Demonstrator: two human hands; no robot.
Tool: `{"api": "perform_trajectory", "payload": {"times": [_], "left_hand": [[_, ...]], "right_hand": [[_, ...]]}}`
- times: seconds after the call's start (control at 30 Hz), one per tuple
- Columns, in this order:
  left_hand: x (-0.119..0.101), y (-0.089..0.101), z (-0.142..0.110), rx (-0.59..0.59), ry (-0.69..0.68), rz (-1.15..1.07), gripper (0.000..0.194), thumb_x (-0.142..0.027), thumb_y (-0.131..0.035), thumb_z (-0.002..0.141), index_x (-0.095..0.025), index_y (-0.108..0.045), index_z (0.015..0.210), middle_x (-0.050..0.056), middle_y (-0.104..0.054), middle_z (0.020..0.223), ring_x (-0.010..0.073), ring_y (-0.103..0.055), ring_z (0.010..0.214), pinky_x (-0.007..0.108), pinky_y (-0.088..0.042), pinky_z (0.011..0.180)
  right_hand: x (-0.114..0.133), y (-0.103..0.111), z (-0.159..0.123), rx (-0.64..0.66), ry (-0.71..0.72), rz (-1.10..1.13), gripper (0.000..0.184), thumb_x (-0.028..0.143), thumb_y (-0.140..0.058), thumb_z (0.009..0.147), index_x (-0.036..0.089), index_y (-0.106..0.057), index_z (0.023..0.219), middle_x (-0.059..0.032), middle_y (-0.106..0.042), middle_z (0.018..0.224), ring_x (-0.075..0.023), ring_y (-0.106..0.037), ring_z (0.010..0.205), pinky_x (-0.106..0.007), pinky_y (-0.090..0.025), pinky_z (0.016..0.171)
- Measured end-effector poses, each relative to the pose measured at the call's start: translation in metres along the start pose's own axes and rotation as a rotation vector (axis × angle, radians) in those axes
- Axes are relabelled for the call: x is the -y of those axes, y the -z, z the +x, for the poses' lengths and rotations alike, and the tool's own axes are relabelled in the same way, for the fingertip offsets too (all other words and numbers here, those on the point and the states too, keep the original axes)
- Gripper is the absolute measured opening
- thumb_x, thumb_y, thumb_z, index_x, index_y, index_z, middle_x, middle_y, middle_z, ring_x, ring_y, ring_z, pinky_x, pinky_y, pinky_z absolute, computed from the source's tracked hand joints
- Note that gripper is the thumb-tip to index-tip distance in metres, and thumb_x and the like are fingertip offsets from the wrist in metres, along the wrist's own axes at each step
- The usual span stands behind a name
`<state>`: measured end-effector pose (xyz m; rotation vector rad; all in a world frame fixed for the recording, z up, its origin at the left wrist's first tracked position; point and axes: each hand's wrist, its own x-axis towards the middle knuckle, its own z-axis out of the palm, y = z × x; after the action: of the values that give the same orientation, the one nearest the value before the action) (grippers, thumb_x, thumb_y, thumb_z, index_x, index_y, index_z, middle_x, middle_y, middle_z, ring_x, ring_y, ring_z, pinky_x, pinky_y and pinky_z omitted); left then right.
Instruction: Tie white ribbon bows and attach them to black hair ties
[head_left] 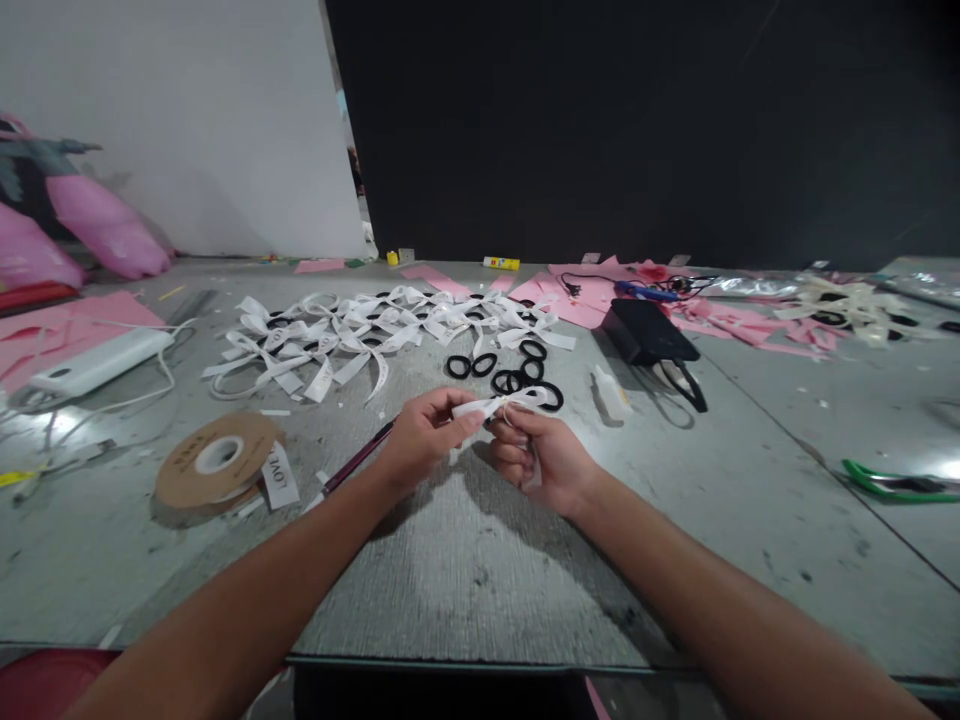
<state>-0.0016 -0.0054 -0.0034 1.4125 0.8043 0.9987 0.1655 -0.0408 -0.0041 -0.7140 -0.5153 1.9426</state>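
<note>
Between my hands, above the grey table, is a white ribbon (491,405) gathered into a loop. My left hand (427,432) pinches its left end between thumb and fingers. On the other side my right hand (547,455) grips the ribbon near its middle, fingers curled, with a tail hanging below them. A black hair tie (551,396) shows right behind the ribbon's loop; whether it is joined to the ribbon I cannot tell. Several loose black hair ties (484,365) lie just beyond my hands. Further back spreads a pile of white ribbon bows with black hair ties (322,335).
At left are a cardboard ribbon spool (180,465), a dark pen (360,455) and a white power strip (101,365). To the right lie a small white bottle (611,395), a black box-shaped object (649,332) and green-handled scissors (900,484). Pink sheets (577,290) cover the back.
</note>
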Motion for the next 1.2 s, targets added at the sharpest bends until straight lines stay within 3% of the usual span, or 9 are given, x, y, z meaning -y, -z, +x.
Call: {"api": "perform_trajectory", "payload": {"times": [0.2,0.33,0.47,0.53,0.63,0.73,0.9,1.03,1.2], "left_hand": [[-0.002,0.003,0.0,0.078,-0.001,0.234,0.029,-0.043,-0.067,0.079,-0.016,-0.06,0.069,-0.002,-0.052,0.06,0.0098,-0.041,0.056,0.025,-0.033,0.055],[0.0,0.004,0.002,0.126,0.1,-0.062,0.035,-0.049,-0.068,0.078,-0.016,-0.058,0.069,-0.001,-0.052,0.062,0.0108,-0.045,0.057,0.025,-0.037,0.057],[0.001,0.002,0.004,0.011,0.242,-0.397,0.041,-0.053,-0.073,0.072,-0.015,-0.061,0.082,0.004,-0.06,0.075,0.0144,-0.052,0.064,0.027,-0.044,0.057],[0.0,0.001,0.004,-0.021,0.22,-0.439,0.045,-0.057,-0.07,0.074,-0.016,-0.059,0.085,0.005,-0.061,0.079,0.0155,-0.054,0.068,0.027,-0.045,0.057],[-0.003,0.001,0.003,-0.027,0.092,-0.31,0.044,-0.048,-0.077,0.07,-0.017,-0.059,0.096,0.002,-0.061,0.084,0.0137,-0.056,0.07,0.025,-0.046,0.058],[-0.004,0.0,0.001,-0.039,0.075,-0.081,0.045,-0.034,-0.08,0.067,-0.017,-0.061,0.104,-0.001,-0.063,0.078,0.0111,-0.055,0.063,0.025,-0.045,0.06],[-0.003,0.003,0.003,-0.117,0.113,0.048,0.029,-0.037,-0.076,0.069,-0.014,-0.066,0.085,-0.002,-0.059,0.059,0.0107,-0.051,0.052,0.025,-0.04,0.054],[-0.004,0.006,0.004,-0.127,0.076,-0.003,0.031,-0.033,-0.081,0.065,-0.014,-0.066,0.085,-0.003,-0.059,0.065,0.0079,-0.049,0.054,0.023,-0.039,0.056],[-0.007,-0.001,0.001,-0.09,0.13,-0.345,0.053,-0.024,-0.083,0.062,-0.017,-0.058,0.108,-0.003,-0.062,0.076,0.009,-0.055,0.062,0.023,-0.044,0.062]], "right_hand": [[-0.007,-0.001,0.003,0.031,0.027,-0.058,0.032,0.031,-0.067,0.082,0.02,-0.04,0.068,0.0088,-0.037,0.051,-0.0051,-0.024,0.039,-0.018,-0.017,0.037],[-0.009,0.001,0.004,0.017,0.037,-0.073,0.03,0.029,-0.067,0.081,0.02,-0.041,0.068,0.0095,-0.036,0.05,-0.0044,-0.024,0.038,-0.017,-0.017,0.037],[-0.011,-0.001,0.003,0.007,0.013,-0.119,0.024,0.03,-0.066,0.082,0.019,-0.048,0.072,0.009,-0.04,0.05,-0.0046,-0.028,0.038,-0.017,-0.019,0.036],[-0.012,-0.004,0.002,-0.029,0.018,-0.134,0.02,0.03,-0.065,0.083,0.019,-0.051,0.075,0.0076,-0.045,0.052,-0.0056,-0.034,0.039,-0.018,-0.022,0.036],[-0.011,-0.008,0.002,-0.1,0.022,-0.169,0.02,0.034,-0.061,0.085,0.018,-0.054,0.075,0.0034,-0.053,0.056,-0.0087,-0.045,0.044,-0.02,-0.028,0.038],[-0.014,-0.01,0.003,-0.142,0.004,-0.213,0.019,0.035,-0.057,0.087,0.017,-0.059,0.079,-0.0009,-0.06,0.06,-0.0137,-0.056,0.052,-0.024,-0.04,0.047],[-0.017,-0.005,0.005,-0.208,0.102,-0.333,0.023,0.04,-0.061,0.083,0.018,-0.062,0.079,-0.0009,-0.063,0.065,-0.0153,-0.057,0.058,-0.029,-0.045,0.059],[-0.014,-0.006,0.003,-0.268,0.245,-0.435,0.033,0.051,-0.068,0.077,0.019,-0.063,0.076,0.0011,-0.063,0.065,-0.0153,-0.056,0.059,-0.028,-0.042,0.058],[-0.012,-0.007,0.001,-0.299,0.314,-0.451,0.033,0.047,-0.081,0.067,0.018,-0.067,0.074,0.0003,-0.065,0.066,-0.0137,-0.055,0.057,-0.027,-0.041,0.056]]}}
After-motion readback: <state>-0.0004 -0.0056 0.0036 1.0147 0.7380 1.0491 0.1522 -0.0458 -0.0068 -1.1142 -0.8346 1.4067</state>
